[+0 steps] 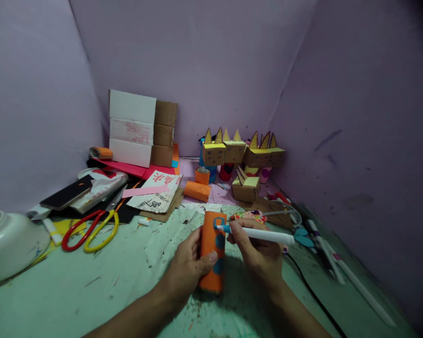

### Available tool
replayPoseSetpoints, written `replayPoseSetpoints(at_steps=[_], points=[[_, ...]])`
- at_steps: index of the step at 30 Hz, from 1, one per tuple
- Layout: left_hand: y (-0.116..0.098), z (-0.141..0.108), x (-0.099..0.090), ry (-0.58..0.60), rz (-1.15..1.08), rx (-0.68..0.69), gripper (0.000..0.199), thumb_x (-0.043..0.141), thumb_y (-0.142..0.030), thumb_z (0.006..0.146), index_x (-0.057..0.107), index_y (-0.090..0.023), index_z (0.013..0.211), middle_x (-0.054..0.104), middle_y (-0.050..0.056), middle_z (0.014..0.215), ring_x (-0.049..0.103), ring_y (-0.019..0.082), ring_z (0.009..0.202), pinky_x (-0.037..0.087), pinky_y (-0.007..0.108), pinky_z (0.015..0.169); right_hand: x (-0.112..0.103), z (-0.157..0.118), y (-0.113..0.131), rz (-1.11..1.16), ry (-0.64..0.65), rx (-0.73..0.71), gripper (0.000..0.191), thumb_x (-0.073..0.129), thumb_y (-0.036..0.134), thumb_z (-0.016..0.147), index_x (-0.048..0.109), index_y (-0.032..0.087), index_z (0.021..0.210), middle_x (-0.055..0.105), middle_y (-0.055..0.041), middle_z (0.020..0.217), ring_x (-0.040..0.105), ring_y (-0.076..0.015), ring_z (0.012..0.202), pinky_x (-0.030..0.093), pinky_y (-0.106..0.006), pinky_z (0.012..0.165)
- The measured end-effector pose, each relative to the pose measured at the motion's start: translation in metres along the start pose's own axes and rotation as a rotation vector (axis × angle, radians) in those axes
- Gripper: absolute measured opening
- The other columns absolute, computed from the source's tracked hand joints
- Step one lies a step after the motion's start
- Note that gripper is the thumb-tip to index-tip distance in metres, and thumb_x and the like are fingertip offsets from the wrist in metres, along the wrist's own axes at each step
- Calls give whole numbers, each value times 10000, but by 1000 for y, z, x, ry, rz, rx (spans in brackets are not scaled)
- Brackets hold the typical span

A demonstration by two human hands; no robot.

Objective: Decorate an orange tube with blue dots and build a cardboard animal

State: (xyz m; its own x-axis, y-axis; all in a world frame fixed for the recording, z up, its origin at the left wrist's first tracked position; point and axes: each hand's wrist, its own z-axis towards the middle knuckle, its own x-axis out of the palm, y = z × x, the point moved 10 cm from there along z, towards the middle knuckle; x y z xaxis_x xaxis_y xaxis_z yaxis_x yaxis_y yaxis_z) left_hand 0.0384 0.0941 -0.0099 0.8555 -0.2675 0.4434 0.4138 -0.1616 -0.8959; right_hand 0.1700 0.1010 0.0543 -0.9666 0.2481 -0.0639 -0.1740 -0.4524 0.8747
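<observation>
My left hand (190,258) wraps around an orange paper tube (208,277), its thumb lying across the front. Blue round spots run down the tube's face, and the topmost one is an outline only partly filled in. Between the fingers of my right hand (259,249) is a white marker pen (264,234) with a blue tip. That tip touches the tube at the top spot. Beyond my hands lie another orange tube (197,191) on its side and a short upright orange roll (202,175).
Red-and-yellow scissors (100,230) lie at the left near a white bowl (10,239). Cardboard figures with pointed ears (214,155) stand at the back, with a small cardboard box (246,188) before them. Several pens (326,253) and a black cable (312,291) are on the right.
</observation>
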Motion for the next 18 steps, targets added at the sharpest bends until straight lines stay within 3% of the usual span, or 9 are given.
replayPoseSetpoints(at_steps=[9,18], points=[[-1,-1,0,0,8,-9,679,743,-298,710,507,-161,1332,590,127,1313,504,312,1228,388,385,1030,-3,0,-2,-23,-22,-14,200,641,329,821,678,173,702,631,-13,584,599,-160,527,476,-281,502],[-3,-3,2,1,26,-12,697,740,-301,702,494,-148,1336,591,124,1312,498,314,1232,397,385,1020,-6,1,-3,22,-39,-41,116,662,297,824,707,190,827,681,-13,675,635,-148,586,517,-253,549]])
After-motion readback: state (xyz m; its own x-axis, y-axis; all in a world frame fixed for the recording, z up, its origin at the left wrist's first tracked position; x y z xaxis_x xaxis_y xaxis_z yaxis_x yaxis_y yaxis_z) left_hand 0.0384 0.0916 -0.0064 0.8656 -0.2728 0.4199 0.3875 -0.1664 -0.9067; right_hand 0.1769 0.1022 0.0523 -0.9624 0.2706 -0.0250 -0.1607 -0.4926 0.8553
